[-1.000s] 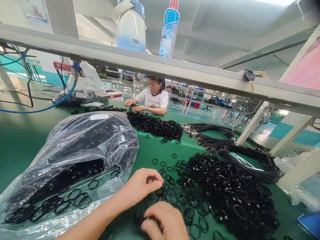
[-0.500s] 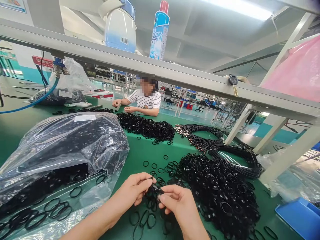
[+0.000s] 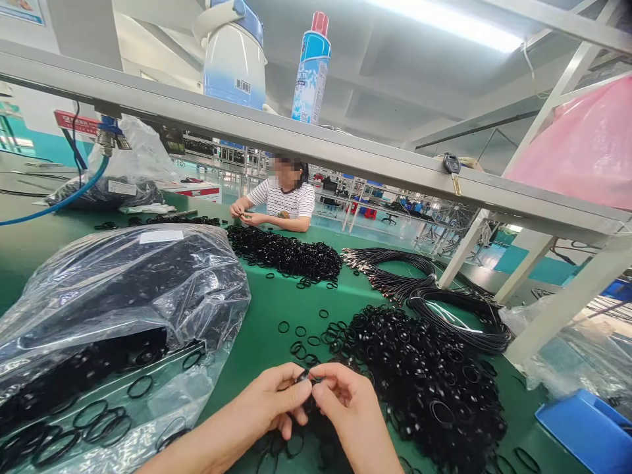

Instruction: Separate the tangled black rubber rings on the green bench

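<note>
My left hand (image 3: pixel 276 401) and my right hand (image 3: pixel 345 401) meet at the bottom centre, fingertips pinched together on a small black rubber ring (image 3: pixel 305 382) held just above the green table (image 3: pixel 266 303). More loose rings lie under my hands. A big heap of black rings (image 3: pixel 424 382) spreads to the right of my right hand. To the left of my left arm sits a clear plastic bag (image 3: pixel 113 309) full of black rings.
Another pile of rings (image 3: pixel 286 253) and coiled black cables (image 3: pixel 444 303) lie farther back. A person in a striped shirt (image 3: pixel 286 201) works across the table. A metal shelf bar (image 3: pixel 316 148) overhead carries a spray can (image 3: pixel 310 69). A blue tray (image 3: pixel 587 428) is at right.
My right hand rose from the table edge to meet my left. Both now pinch a ring between them, and the hands sit slightly closer together than half a second ago.
</note>
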The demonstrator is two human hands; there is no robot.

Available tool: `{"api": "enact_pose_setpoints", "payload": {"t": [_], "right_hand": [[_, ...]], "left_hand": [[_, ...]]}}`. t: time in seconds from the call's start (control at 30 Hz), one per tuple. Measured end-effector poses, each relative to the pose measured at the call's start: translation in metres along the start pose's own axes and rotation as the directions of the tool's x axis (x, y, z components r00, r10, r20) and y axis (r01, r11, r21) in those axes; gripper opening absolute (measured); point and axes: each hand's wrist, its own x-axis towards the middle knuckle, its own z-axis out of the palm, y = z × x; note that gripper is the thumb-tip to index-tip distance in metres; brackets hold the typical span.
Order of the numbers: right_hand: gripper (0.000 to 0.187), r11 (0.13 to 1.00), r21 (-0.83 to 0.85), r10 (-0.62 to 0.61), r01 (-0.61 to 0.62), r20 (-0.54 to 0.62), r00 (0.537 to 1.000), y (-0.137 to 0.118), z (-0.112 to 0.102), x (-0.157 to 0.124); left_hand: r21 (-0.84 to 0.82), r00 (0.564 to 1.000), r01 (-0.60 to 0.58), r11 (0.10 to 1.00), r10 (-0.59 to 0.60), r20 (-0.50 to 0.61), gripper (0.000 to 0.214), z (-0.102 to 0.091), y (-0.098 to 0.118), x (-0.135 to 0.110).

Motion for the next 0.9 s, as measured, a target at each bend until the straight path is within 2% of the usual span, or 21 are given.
{"api": "enact_pose_setpoints", "payload": {"t": [0.07, 0.17, 0.27, 0.43, 0.5, 0.6, 0.73, 0.9], "right_hand": [[0.024, 1.000, -0.019, -0.012, 0.012, -0.004, 1.000, 0.000, -0.003, 0.001], [0.021, 1.000, 0.003, 0.003, -0.003, -0.086, 0.996, -0.002, -0.011, 0.003], [0.024, 1.000, -0.030, 0.004, -0.008, -0.145, 0.989, -0.004, -0.015, 0.004], [0.021, 0.986, -0.165, -0.001, -0.001, -0.010, 1.000, -0.006, -0.004, -0.001], [0.014, 0.982, -0.190, 0.017, -0.019, -0.010, 1.000, -0.004, 0.000, -0.003], [0.010, 0.993, -0.108, 0.037, -0.040, -0.026, 0.999, 0.002, 0.000, -0.001], [0.013, 0.997, 0.058, 0.046, -0.047, 0.022, 0.999, 0.007, -0.003, 0.003], [0.014, 0.999, -0.019, 0.031, -0.032, -0.033, 0.999, 0.003, 0.000, 0.002]], "left_hand": [[0.051, 0.998, -0.027, 0.998, 0.029, -0.047, 0.033, -0.003, -0.005, 0.004], [0.044, 0.989, -0.040, 0.998, 0.046, -0.143, 0.036, -0.013, -0.007, 0.010], [0.016, 0.986, -0.035, 0.999, 0.037, -0.165, 0.039, -0.017, -0.004, 0.011], [0.073, 0.989, -0.070, 0.995, 0.079, -0.125, 0.033, -0.006, 0.000, 0.007], [0.100, 0.987, -0.089, 0.991, 0.101, -0.126, 0.028, -0.002, 0.002, 0.005], [0.148, 0.983, -0.102, 0.984, 0.123, -0.139, 0.020, 0.000, 0.005, 0.004], [0.155, 0.967, -0.156, 0.976, 0.183, -0.177, 0.016, 0.000, 0.008, 0.003], [0.100, 0.964, -0.141, 0.985, 0.160, -0.213, 0.017, 0.001, 0.011, 0.000]]}}
